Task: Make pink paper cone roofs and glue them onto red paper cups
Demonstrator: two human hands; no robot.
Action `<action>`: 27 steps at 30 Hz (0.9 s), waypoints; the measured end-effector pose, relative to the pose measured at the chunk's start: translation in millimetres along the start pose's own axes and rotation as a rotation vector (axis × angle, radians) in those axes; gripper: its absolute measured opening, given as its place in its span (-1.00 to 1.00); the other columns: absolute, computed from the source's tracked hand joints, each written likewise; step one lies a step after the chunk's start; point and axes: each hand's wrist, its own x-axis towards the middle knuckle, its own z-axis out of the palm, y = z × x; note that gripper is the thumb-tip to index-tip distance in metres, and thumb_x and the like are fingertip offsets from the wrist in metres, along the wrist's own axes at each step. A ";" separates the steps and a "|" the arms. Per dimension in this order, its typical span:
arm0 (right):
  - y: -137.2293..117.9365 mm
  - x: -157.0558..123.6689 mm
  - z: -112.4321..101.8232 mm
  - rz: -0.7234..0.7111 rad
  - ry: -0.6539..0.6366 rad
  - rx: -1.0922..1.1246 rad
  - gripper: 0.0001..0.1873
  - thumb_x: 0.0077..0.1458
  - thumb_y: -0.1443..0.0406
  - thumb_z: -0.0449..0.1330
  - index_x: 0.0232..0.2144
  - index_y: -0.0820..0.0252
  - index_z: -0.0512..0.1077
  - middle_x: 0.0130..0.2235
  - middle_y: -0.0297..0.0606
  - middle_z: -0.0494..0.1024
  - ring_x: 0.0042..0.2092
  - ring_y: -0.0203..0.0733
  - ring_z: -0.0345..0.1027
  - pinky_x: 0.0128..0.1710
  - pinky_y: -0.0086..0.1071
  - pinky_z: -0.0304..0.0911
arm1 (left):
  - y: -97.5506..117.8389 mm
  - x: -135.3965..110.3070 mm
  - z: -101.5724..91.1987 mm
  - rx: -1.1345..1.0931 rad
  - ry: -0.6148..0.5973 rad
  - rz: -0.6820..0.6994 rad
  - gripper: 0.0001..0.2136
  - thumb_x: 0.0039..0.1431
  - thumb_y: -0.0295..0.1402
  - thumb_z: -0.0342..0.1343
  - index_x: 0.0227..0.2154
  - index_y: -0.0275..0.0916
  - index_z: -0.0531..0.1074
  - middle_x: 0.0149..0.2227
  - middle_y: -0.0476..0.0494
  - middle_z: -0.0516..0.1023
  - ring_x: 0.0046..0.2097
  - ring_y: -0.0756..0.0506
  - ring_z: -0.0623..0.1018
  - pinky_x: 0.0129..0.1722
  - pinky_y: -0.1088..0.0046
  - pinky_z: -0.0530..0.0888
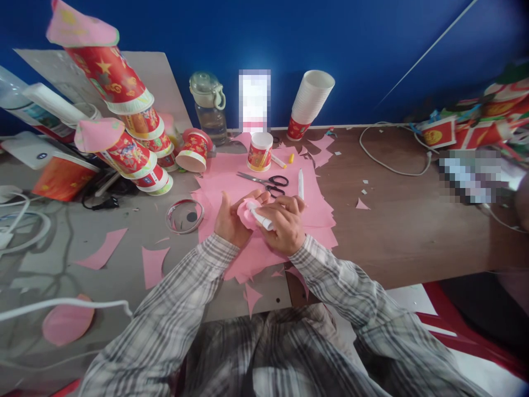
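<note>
Over the pink sheets, my left hand (232,223) is turned palm up, thumb out to the side, and cradles a small rounded pink paper piece (247,214) in its curled fingers. My right hand (285,225) is closed round a white tube (264,221), its narrow end touching the middle of the pink piece. I cannot make out what kind of tube it is. Just beyond my hands, black-handled scissors (264,180) lie on the pink paper (231,168). A red patterned paper cup (260,154) stands upright behind them.
White pen (301,184), yellow cap (291,159) and tape roll (184,216) lie close by. Paper-cup towers with pink cone tops (111,77) rise at left. A water bottle (209,107) and stacked cups (309,99) stand along the blue wall. Pink scraps (103,249) and cables (397,165) are scattered.
</note>
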 end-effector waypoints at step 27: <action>-5.9 1.4 -3.5 0.067 -0.016 -0.026 -0.81 0.16 0.30 0.27 -0.14 0.06 0.47 -0.32 -0.40 0.71 -0.18 -0.16 0.41 -0.03 -0.19 0.07 | -6.4 -3.4 4.7 0.161 0.048 0.237 -0.58 0.02 -0.07 -0.12 -0.28 -0.33 0.40 -0.17 -0.28 0.49 0.02 -0.23 0.34 0.00 0.17 0.26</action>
